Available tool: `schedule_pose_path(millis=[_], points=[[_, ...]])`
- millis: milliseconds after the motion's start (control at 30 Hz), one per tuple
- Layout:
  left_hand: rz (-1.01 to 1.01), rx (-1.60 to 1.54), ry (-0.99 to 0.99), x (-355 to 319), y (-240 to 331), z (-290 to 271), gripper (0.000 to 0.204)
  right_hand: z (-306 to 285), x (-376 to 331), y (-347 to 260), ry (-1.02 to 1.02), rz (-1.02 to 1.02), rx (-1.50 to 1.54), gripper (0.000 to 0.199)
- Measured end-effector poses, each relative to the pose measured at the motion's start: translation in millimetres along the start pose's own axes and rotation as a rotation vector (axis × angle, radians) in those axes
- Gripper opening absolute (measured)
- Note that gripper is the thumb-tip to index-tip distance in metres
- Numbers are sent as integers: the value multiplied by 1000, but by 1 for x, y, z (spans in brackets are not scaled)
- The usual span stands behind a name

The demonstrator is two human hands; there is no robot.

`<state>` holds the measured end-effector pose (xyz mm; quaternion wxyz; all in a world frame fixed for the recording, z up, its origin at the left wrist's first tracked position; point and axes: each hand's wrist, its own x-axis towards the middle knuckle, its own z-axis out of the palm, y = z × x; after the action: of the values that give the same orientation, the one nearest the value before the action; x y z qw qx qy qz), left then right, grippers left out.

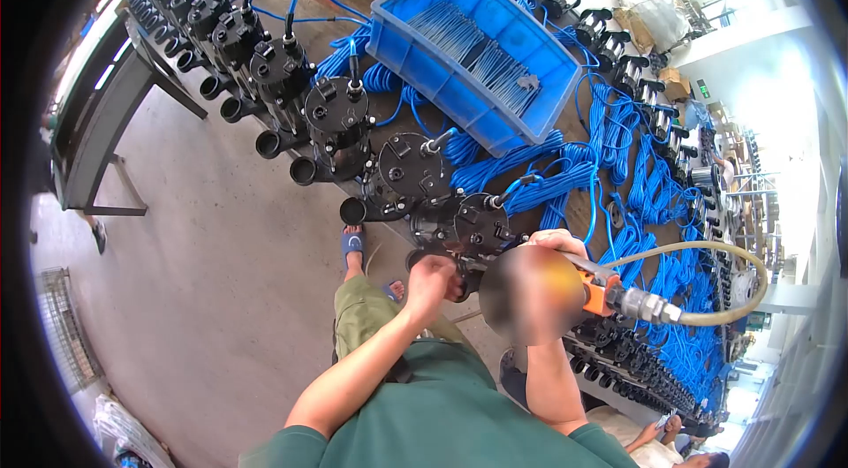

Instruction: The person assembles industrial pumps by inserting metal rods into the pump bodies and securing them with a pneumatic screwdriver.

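My right hand (558,243) is wrapped round an orange air-powered tool (602,291); a metal coupling (649,305) joins it to a yellowish hose (738,309). A blurred patch hides the tool's front and part of that hand. My left hand (433,281) is curled, its fingers against the lower side of a black pump (477,225) with a blue cable. What those fingers hold, if anything, is hidden. Another black pump (406,166) stands just to the left, its round outlet (353,209) facing me.
A blue crate (424,62) holds many thin metal rods (477,57). Coiled blue cables (556,172) cover much of the bench. Black pumps (278,71) line its near edge, with more along the far side. A dark metal frame table (97,132) stands left. A person (658,441) is at lower right.
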<state>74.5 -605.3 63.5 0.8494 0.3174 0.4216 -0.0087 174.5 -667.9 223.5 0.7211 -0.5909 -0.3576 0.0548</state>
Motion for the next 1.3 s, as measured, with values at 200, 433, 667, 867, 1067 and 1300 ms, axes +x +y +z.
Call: schedule_pose_path(millis=[200,433,667,867,1067,1300], points=[[978,889,325,2,11,-10,108,-11,-13,19,78,206,179,26],[906,725,21,43,36,-19,127,-2,-6,12,72,192,54,29],[557,383,198,12,-25,-7,57,-7,-5,20,18,164,-32,33],[-211,-787,-142,37,-24,25,18,2,-2,16,88,184,35,37],[-199,-1028,-139,33,-27,32,20,5,-3,9,66,111,-51,38],[-84,-975,-194,28,-27,34,27,0,6,6,61,105,-54,39]])
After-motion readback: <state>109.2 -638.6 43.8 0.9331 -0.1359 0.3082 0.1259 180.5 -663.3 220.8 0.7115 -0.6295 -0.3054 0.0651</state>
